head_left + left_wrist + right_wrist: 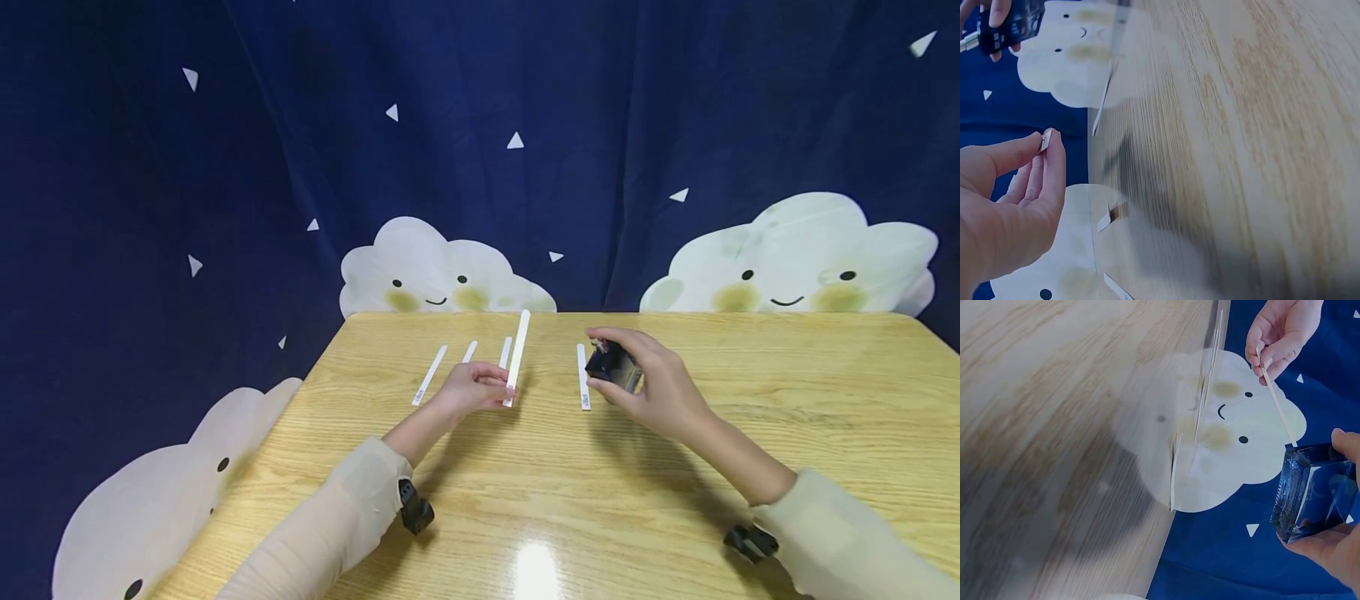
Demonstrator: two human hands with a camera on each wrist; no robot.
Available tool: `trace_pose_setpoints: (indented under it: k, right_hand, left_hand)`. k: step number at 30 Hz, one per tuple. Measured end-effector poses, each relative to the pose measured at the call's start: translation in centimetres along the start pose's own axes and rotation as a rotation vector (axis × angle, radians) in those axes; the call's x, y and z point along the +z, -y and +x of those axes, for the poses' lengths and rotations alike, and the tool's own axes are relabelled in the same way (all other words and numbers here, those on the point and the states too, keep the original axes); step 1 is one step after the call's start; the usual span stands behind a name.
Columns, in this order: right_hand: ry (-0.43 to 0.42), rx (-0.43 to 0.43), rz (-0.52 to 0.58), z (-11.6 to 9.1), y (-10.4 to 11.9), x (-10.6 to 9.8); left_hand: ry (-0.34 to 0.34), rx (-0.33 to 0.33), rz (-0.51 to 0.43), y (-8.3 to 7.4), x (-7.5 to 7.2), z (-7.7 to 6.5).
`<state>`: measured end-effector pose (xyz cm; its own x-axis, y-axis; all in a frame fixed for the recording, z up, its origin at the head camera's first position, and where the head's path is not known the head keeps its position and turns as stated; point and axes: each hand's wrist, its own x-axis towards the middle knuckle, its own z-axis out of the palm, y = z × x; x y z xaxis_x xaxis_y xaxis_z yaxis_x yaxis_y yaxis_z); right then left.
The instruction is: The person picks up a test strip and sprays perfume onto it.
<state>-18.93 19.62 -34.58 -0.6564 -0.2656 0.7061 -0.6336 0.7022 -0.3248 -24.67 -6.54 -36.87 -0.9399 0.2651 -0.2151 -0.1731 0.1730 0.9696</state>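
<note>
In the head view my left hand [474,389] pinches a white paper test strip [519,354] by its lower end, between thumb and fingertips. The strip stands up at a slight tilt above the table. My right hand [663,383] grips a dark, clear-sided glass perfume bottle [617,367] between thumb and fingers, tilted over the table. A silvery nozzle [969,42] shows on the bottle in the left wrist view. From the right wrist, the held strip [1279,412] reaches towards the bottle [1313,494]; whether they touch I cannot tell.
More white strips lie on the wooden table [787,400], one at the left [430,375] and one near the bottle [583,377], with others partly behind my left hand. A dark blue curtain [585,167] with clouds hangs behind the table.
</note>
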Motion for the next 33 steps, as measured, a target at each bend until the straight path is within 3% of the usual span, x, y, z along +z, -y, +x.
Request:
trace_pose_setpoints:
  k: [13, 21, 33]
  right_hand:
    - [-0.048, -0.04, -0.015, 0.7, 0.8, 0.9]
    - [-0.069, -0.018, -0.008, 1.0, 1.0, 1.2]
    - [-0.061, 0.028, -0.01, 0.9, 1.2, 0.8]
  left_hand:
    - [0.025, 0.022, 0.07, -0.5, 0.6, -0.9]
    - [0.034, 0.069, 0.087, -0.8, 1.1, -1.3]
    - [0.035, 0.07, 0.105, -1.1, 1.2, -1.5]
